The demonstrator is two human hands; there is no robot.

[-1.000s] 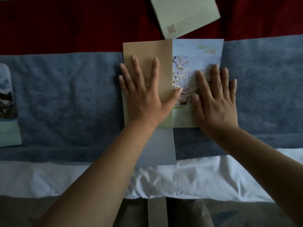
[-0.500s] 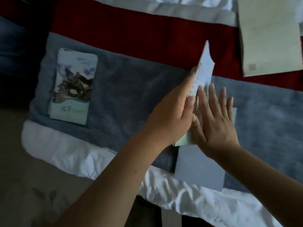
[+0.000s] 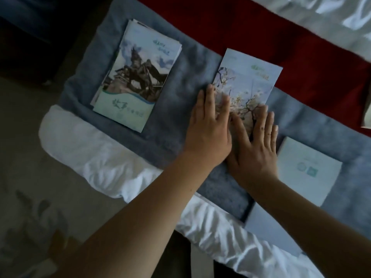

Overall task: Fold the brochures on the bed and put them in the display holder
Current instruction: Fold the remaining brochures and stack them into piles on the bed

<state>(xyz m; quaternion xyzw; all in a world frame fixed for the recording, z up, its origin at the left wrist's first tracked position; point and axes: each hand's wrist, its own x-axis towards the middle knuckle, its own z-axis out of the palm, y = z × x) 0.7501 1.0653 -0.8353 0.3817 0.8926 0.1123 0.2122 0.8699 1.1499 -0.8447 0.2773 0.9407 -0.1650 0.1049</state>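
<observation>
A folded brochure [image 3: 251, 81] with white blossoms on a pale blue cover lies flat on the grey blanket [image 3: 176, 109]. My left hand [image 3: 208, 129] presses on its left edge with straight fingers. My right hand [image 3: 255, 143] lies flat on its lower part, beside the left hand. To the left sits a stack of folded brochures [image 3: 134, 81] with a dark building on the cover. The display holder is not in view.
A pale sheet with round green marks [image 3: 307, 169] lies at the right, next to my right wrist. A red blanket band [image 3: 281, 41] runs behind. A grey sheet [image 3: 269, 233] overhangs the white bedsheet [image 3: 104, 157] at the bed's edge; floor lies below left.
The raised flap of the blossom brochure has come down flat. Both hands now press the closed brochure. The view has swung left and nearer, bringing the building-cover stack closer in.
</observation>
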